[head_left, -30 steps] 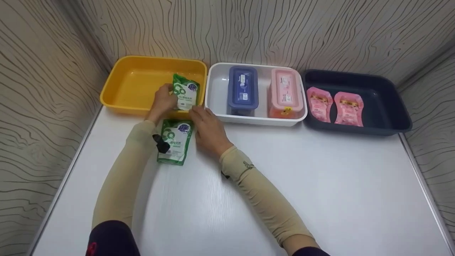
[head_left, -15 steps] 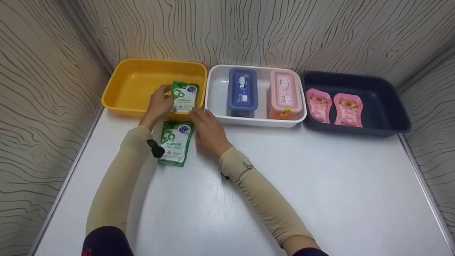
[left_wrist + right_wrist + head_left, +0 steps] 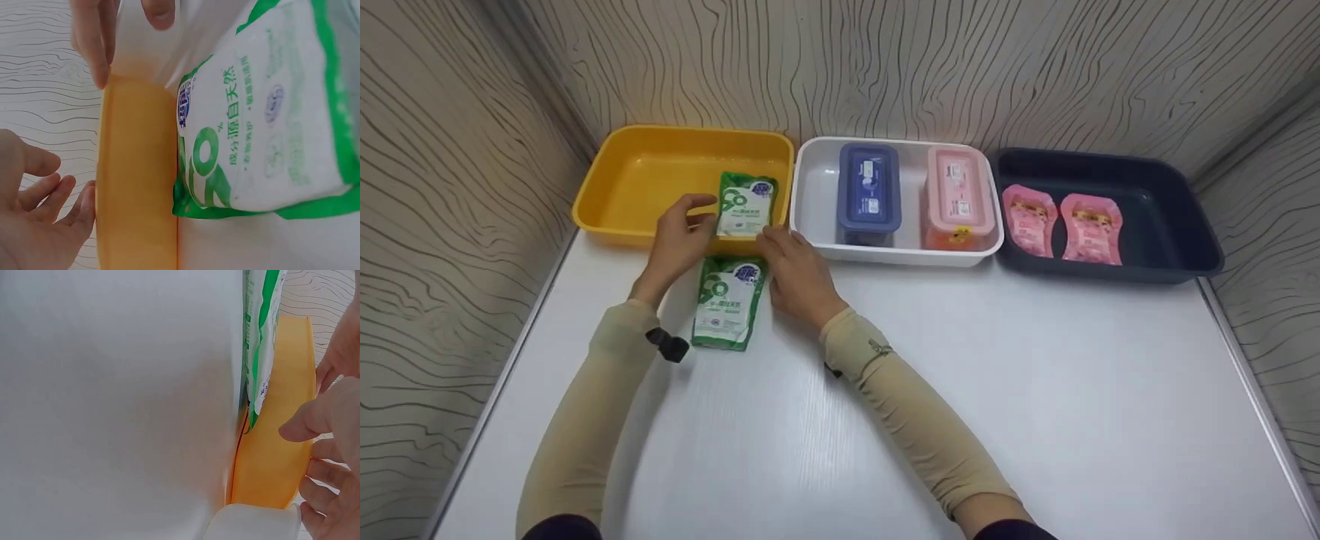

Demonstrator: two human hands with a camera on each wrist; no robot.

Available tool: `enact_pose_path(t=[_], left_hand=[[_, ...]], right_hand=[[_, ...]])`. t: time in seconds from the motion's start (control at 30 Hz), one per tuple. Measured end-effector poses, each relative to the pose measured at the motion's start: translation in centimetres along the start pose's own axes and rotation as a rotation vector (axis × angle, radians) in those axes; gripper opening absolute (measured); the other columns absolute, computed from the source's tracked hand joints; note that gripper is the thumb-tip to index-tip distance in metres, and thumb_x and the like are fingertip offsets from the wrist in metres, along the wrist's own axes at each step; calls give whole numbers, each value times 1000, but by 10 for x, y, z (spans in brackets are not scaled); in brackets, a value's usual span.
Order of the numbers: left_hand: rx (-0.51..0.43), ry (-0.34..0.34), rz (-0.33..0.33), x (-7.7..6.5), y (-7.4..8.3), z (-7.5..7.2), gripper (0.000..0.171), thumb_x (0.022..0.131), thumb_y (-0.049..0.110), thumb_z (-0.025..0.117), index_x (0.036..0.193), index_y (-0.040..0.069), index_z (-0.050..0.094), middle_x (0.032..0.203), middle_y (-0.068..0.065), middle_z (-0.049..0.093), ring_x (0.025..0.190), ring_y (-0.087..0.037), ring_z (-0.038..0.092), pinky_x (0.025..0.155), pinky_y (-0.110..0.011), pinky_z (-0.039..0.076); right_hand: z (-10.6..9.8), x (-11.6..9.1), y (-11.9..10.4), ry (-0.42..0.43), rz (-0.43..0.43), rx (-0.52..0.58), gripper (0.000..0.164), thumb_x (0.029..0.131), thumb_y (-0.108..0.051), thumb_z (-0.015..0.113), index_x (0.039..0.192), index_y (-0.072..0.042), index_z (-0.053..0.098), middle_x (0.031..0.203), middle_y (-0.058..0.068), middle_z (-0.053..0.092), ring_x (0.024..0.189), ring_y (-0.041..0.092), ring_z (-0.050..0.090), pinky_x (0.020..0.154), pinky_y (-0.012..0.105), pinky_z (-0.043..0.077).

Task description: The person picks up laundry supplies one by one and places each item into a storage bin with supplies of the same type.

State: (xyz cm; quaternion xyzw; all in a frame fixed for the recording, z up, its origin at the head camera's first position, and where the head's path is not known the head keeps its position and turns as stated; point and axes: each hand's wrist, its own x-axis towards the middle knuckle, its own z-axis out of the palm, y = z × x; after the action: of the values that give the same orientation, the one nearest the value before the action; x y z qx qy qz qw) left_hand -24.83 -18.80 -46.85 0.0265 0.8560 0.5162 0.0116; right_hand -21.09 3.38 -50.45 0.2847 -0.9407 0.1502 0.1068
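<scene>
My left hand (image 3: pixel 684 236) is at the front rim of the yellow bin (image 3: pixel 660 176), thumb and forefinger apart, beside a green and white pouch (image 3: pixel 745 210) lying in that bin's right end. Between hand and pouch a narrow gap shows. My right hand (image 3: pixel 802 281) rests its fingertips on the same rim, close to the pouch's lower right corner; its thumb (image 3: pixel 301 427) stands out in front of the bin's outer wall. A second matching pouch (image 3: pixel 727 304) lies on the table before the bin, between my wrists. In the left wrist view this pouch (image 3: pixel 264 112) fills the right side.
A white bin (image 3: pixel 819 195) stands beside the yellow one, holding a blue-lidded box (image 3: pixel 870 187) and a pink-lidded box (image 3: pixel 960 191). Farther right, a dark blue bin (image 3: pixel 1170 217) holds two pink packs (image 3: pixel 1091 229). Patterned walls (image 3: pixel 885 67) rise behind and at the sides.
The left hand has let go of the pouch in the yellow bin and drawn back left, its fingers spreading. That pouch has settled slightly lower. The right hand has stayed at the rim.
</scene>
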Motion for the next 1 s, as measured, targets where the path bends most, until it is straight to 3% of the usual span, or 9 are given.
enact_pose_path(t=[0.3,0.6,0.7,0.8,0.9,1.0], left_hand=[[-2,-2,19,-27,-1,4,38,110,13,56,148,5,55,156,-14,55,139,-35,58,121,-53,47],[80,-21,28,-58,-15,8,47,103,17,70,146,3,54,146,-17,59,123,-36,61,106,-52,55],[145,-46,-35,-68,-19,11,56,102,23,71,150,5,49,151,-16,53,127,-38,56,108,-54,53],[238,-89,-152,-77,-21,13,71,101,33,72,157,4,39,159,-19,43,134,-40,50,115,-59,48],[328,-153,-277,-85,-21,15,89,99,43,72,162,0,29,160,-26,37,135,-41,46,119,-61,43],[376,-204,-333,-91,-23,18,99,97,48,73,163,-5,22,156,-30,37,132,-41,47,119,-60,43]], right_hand=[[-2,-1,2,-26,31,7,57,97,-2,60,154,-8,53,159,8,50,148,27,51,132,39,29],[0,-1,0,-23,18,14,55,99,-4,59,154,-9,53,159,8,51,150,26,49,133,40,29],[0,-1,1,-21,18,16,56,98,-3,59,154,-9,53,159,8,50,150,26,50,133,40,29],[1,-2,2,-3,7,14,57,96,-2,59,152,-9,54,158,8,52,148,26,51,132,40,31],[2,-2,2,26,-20,4,56,94,0,60,149,-7,56,154,9,54,144,27,54,130,39,35],[2,-2,2,48,-39,-2,55,93,1,60,147,-7,58,151,9,55,141,27,56,128,39,37]])
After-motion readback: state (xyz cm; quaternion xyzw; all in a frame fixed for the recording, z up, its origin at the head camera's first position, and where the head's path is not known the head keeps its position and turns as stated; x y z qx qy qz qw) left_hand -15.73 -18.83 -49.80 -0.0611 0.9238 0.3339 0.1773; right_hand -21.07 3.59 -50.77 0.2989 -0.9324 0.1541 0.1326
